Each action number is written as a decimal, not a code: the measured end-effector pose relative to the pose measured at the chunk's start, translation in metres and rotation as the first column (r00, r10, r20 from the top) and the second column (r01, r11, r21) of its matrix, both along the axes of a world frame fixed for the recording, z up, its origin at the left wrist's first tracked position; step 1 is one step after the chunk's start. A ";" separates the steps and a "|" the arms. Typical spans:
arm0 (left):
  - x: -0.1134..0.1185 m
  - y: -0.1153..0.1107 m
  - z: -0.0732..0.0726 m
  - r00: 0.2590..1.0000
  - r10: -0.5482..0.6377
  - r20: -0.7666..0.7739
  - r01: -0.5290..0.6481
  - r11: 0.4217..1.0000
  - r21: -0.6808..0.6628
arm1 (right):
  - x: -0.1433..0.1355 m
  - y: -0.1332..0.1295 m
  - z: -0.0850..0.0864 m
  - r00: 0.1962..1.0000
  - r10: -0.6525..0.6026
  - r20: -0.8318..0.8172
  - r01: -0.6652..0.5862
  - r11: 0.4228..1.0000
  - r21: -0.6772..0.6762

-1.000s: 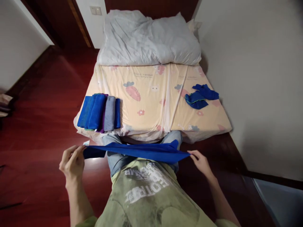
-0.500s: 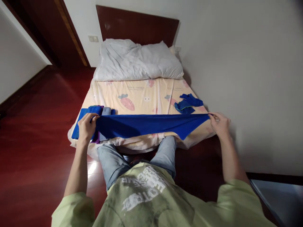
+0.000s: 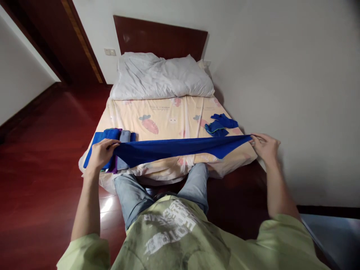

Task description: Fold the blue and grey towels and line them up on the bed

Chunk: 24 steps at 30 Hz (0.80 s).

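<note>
A blue cloth (image 3: 174, 149), perhaps a towel, is stretched level between my two hands above the foot of the bed (image 3: 165, 112). My left hand (image 3: 103, 152) pinches one upper corner, and my right hand (image 3: 266, 145) pinches the opposite one. Its top edge is taut, while the lower edge hangs uneven with a point near the right end. Behind my left hand lie folded cloths (image 3: 123, 138) in blue, purple and grey, partly hidden by the hand and the stretched cloth. Crumpled blue cloths (image 3: 221, 124) with green edging rest on the right side of the bed.
A white quilt or pillow (image 3: 163, 77) is heaped against the dark headboard (image 3: 160, 37). The wall (image 3: 295, 93) stands close on the right. Red wooden floor (image 3: 42, 168) runs along the left, with a door (image 3: 62, 37) beyond. My legs are against the bed's foot.
My right hand has moved slightly outward to the right, and the left hand is a little lower. The cloth stays stretched, its lower edge changing shape. The view has tilted slightly.
</note>
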<state>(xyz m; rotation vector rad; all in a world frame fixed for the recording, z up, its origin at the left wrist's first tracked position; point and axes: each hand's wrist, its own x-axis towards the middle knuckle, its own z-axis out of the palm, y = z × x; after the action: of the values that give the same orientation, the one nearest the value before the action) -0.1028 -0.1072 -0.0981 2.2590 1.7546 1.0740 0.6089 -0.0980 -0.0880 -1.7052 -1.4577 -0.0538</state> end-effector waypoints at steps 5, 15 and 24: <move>0.007 -0.003 0.003 0.998 0.063 0.002 -0.063 0.997 0.041 | 0.002 -0.007 -0.001 0.982 0.031 -0.184 -0.025 0.999 0.035; 0.026 -0.027 -0.014 0.994 -0.106 -0.016 0.105 0.994 -0.042 | 0.008 -0.050 -0.010 0.970 -0.066 -0.235 0.078 0.996 0.042; 0.028 -0.036 0.011 0.997 -0.076 0.002 0.075 0.990 -0.120 | 0.028 -0.068 -0.006 0.989 -0.119 -0.093 0.116 0.993 -0.029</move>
<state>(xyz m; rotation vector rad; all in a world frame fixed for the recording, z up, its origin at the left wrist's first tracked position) -0.0745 -0.1436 -0.0873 2.2361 1.6715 0.9266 0.6370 -0.1662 -0.0939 -1.7873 -1.2928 -0.0199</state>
